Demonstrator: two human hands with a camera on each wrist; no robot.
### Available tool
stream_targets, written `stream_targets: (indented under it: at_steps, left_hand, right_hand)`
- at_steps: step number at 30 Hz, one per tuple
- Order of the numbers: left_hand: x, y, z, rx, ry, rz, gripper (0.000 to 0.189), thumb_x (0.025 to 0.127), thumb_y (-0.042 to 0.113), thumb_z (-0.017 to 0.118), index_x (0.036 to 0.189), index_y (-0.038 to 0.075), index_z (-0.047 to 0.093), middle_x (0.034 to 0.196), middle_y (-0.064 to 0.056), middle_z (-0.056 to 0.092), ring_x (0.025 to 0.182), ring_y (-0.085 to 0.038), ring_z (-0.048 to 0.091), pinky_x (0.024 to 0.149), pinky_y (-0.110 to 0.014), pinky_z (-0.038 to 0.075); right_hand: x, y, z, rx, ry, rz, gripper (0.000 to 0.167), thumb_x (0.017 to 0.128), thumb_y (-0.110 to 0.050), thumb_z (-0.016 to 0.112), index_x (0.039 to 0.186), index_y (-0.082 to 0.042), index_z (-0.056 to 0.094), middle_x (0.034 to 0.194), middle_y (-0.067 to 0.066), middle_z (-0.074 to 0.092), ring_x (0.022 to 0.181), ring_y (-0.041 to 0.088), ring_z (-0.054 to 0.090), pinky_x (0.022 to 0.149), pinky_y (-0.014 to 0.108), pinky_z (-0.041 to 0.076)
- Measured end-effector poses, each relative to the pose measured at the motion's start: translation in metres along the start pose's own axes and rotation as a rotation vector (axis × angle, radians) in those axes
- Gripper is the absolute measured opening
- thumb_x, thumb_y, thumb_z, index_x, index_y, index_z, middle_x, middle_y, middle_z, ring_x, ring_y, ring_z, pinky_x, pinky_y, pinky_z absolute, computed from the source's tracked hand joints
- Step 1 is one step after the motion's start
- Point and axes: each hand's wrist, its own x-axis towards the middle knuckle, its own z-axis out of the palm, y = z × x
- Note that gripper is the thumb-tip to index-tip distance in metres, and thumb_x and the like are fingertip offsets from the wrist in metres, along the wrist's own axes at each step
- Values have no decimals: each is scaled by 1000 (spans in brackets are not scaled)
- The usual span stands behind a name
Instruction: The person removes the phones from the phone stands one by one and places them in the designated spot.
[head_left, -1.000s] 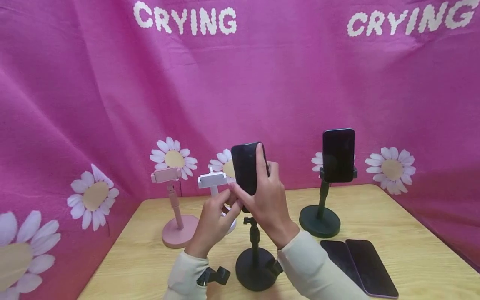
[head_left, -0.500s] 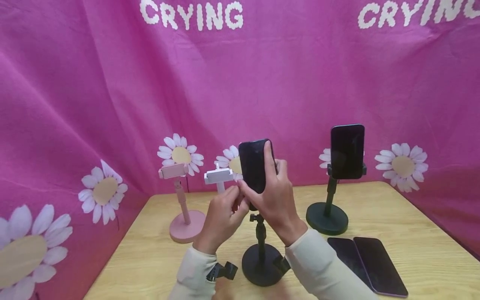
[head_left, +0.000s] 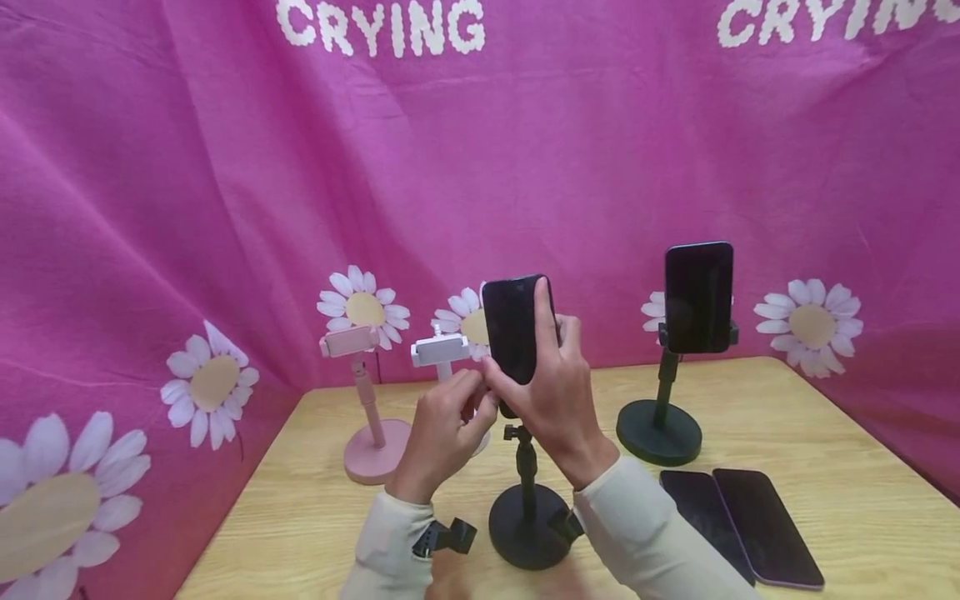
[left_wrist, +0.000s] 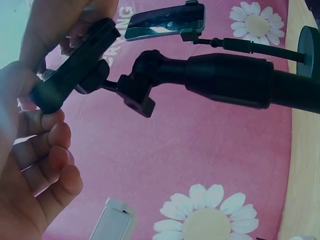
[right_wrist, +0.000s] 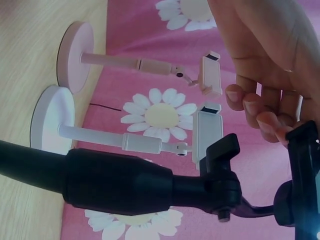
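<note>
1. Head: the right hand has its grip on a dark phone, index finger along the right edge, thumb at the lower left. The phone stands upright at the top of a black stand on the wooden surface. The left hand has a narrow, pinching grip beside its lower left.
2. Left wrist: the left hand's curled fingers hold one end of the stand's tilted clamp.
3. Right wrist: a white stand and pink stand are beyond the black one.
</note>
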Motion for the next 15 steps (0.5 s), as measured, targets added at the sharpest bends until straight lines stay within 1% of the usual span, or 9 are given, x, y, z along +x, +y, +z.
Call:
stream_targets:
  at_steps: [4, 8, 12, 15]
  left_hand:
    - [1, -2, -2, -9, 0, 9, 6, 89, 18, 63, 86, 15, 58, 69, 9, 46, 61, -8, 46, 55, -20, 44]
    - [-1, -3, -2, -35, -11, 5, 7, 89, 18, 63, 85, 15, 58, 68, 9, 46, 61, -8, 47, 55, -21, 44]
    - [-3, -3, -1, -68, -15, -2, 6, 90, 18, 63, 87, 14, 59, 69, 8, 47, 62, -9, 48, 55, -24, 46]
    - [-3, -3, -1, -84, -13, -8, 7, 91, 19, 63, 90, 13, 60, 71, 8, 48, 63, -8, 48, 56, -25, 48]
  right_hand:
    - [1, 0, 0, -2, 5, 11, 104, 75, -34, 81, 154, -13, 18, 109, 20, 46, 80, 25, 57, 63, 34, 57]
    - [0, 0, 0, -14, 6, 24, 103, 75, -34, 81, 154, -12, 18, 108, 20, 46, 78, 25, 57, 62, 33, 57]
    - [-1, 0, -1, -23, 11, 13, 103, 75, -33, 82, 154, -11, 19, 107, 21, 46, 75, 26, 57, 60, 33, 56]
    - [-1, 1, -2, -18, 7, 7, 104, 75, -33, 82, 154, -12, 18, 108, 21, 46, 75, 25, 56, 60, 33, 55]
